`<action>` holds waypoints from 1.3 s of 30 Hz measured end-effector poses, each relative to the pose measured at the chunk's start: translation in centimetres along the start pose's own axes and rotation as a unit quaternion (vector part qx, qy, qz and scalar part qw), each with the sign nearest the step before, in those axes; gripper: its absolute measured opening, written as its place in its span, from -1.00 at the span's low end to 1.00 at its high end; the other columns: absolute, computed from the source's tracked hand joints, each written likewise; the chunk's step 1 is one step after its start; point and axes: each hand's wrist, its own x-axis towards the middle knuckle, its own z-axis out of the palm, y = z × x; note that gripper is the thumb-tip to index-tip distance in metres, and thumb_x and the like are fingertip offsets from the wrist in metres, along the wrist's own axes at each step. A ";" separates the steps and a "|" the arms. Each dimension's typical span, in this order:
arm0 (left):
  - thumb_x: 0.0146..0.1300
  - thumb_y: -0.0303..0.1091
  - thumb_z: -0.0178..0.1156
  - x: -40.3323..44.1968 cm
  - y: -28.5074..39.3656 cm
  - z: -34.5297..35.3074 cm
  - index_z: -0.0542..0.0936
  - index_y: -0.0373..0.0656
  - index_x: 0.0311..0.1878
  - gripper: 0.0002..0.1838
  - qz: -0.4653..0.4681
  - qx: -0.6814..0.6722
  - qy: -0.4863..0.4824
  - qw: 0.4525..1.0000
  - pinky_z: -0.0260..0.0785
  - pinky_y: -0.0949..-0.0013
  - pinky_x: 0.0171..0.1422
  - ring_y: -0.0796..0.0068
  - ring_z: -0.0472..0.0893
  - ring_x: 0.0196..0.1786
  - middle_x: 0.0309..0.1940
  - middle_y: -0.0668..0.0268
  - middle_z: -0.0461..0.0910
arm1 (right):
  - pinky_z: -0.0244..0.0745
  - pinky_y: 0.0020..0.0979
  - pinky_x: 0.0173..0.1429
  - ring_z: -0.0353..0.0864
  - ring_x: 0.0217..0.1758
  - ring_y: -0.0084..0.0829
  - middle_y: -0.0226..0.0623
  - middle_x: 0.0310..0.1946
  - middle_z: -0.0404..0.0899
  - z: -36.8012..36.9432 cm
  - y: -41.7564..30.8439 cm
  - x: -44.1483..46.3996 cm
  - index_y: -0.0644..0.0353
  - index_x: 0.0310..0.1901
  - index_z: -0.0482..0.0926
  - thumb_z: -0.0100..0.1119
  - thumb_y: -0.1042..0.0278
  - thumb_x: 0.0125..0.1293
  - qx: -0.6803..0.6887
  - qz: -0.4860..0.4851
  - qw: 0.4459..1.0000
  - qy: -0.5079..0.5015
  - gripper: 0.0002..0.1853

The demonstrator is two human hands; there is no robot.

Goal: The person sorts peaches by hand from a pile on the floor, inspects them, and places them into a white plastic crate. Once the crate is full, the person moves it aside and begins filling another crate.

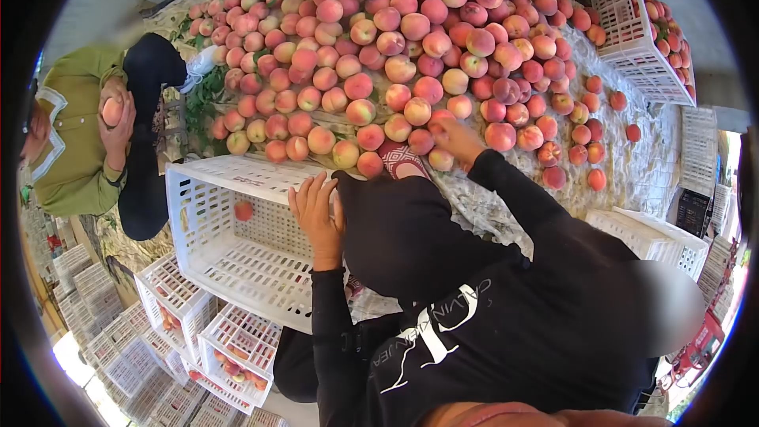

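My right hand (457,141) reaches into the near edge of a big heap of peaches (379,55). Its fingers are curled against a peach (421,141), partly hiding what they touch. My left hand (318,217), fingers spread, rests by the near long side of a white plastic crate (245,174). This crate lies tipped with its open side facing me, and a single peach (243,210) is inside it. My knee in black cloth (395,229) stands between my two hands.
At the left another person in a green top holds a peach (112,111) in both hands. A peach-filled crate (632,39) stands far right. Crates with peaches (237,348) sit lower left, beside stacked crates (95,300). More white crates (656,241) are at right.
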 end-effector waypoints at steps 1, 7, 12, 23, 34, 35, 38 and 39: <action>0.20 -0.29 0.14 0.3 0.4 -0.3 0.61 -0.03 -0.05 -0.74 -0.011 -0.010 -0.008 1.000 -0.12 -0.01 0.52 0.25 0.40 0.26 0.10 0.33 0.56 | 0.44 -0.11 0.13 0.52 0.08 0.00 -0.02 -0.03 0.55 -2.5 -2.2 1.6 0.18 0.06 0.48 0.12 0.21 0.21 -0.015 0.031 0.999 0.036 -0.59; 0.23 -0.31 0.11 0.9 0.9 -1.0 0.60 -0.04 -0.02 -0.74 -0.036 -0.030 -0.048 0.998 -0.18 -0.01 0.52 0.22 0.38 0.28 0.11 0.32 0.56 | 0.46 -0.06 0.15 0.45 0.14 -0.01 -0.13 0.17 0.40 -5.1 1.8 14.5 0.10 0.15 0.39 0.29 0.25 0.08 -0.136 -0.025 0.944 0.300 -0.43; 0.25 -0.38 0.10 2.0 1.3 -1.0 0.60 -0.08 -0.01 -0.75 -0.056 -0.019 -0.046 0.997 -0.19 0.02 0.54 0.23 0.45 0.23 0.09 0.30 0.59 | 0.45 -0.04 0.14 0.42 0.16 0.10 -0.08 0.11 0.43 -3.7 4.5 18.8 0.09 0.19 0.35 0.30 0.21 0.08 -0.170 0.005 0.954 0.248 -0.39; 0.45 -0.18 -0.03 7.7 3.9 -0.2 0.18 -0.20 0.42 -0.44 -0.290 -0.583 -0.024 0.758 0.14 0.01 0.46 0.13 0.24 0.43 0.40 0.10 0.20 | 0.44 -0.32 0.15 0.50 0.09 -0.42 -0.39 0.09 0.47 -2.7 -9.0 7.2 0.07 0.34 0.29 0.02 0.00 0.43 0.702 0.042 0.702 -0.113 -0.46; 0.38 0.12 -0.02 0.1 1.5 -6.1 0.38 -0.19 0.19 -0.43 -0.395 -0.636 0.168 0.642 0.55 0.12 -0.14 0.07 0.54 0.08 0.11 0.06 0.44 | 0.47 -0.14 -0.07 0.51 -0.02 -0.20 -0.23 -0.04 0.46 1.6 4.3 10.0 0.03 0.17 0.42 0.11 0.26 0.23 -0.263 -0.090 0.950 0.143 -0.56; 0.40 0.07 -0.03 -1.1 0.7 -6.3 0.38 -0.19 0.21 -0.45 -0.424 -0.590 0.194 0.659 0.54 0.14 -0.09 0.12 0.53 0.10 0.12 0.08 0.44 | 0.49 -0.20 -0.14 0.50 -0.04 -0.20 -0.25 -0.05 0.45 1.8 5.1 10.6 0.01 0.18 0.42 0.09 0.29 0.23 -0.326 -0.104 0.930 0.133 -0.56; 0.44 -0.03 -0.05 -4.8 -2.6 -5.5 0.36 -0.20 0.25 -0.50 -0.476 -0.486 0.224 0.698 0.49 0.20 0.05 0.21 0.50 0.14 0.15 0.12 0.43 | 0.50 -0.30 -0.23 0.50 -0.09 -0.22 -0.27 -0.07 0.44 2.6 5.8 12.2 -0.02 0.19 0.42 0.07 0.35 0.21 -0.402 -0.126 0.900 0.115 -0.54; 0.45 -0.10 -0.07 -5.7 -3.2 -5.3 0.34 -0.22 0.28 -0.52 -0.495 -0.436 0.220 0.719 0.46 0.24 0.13 0.26 0.48 0.17 0.17 0.14 0.41 | 0.50 -0.33 -0.27 0.49 -0.12 -0.24 -0.28 -0.09 0.43 2.8 5.9 12.6 -0.03 0.19 0.42 0.07 0.37 0.20 -0.423 -0.127 0.891 0.110 -0.53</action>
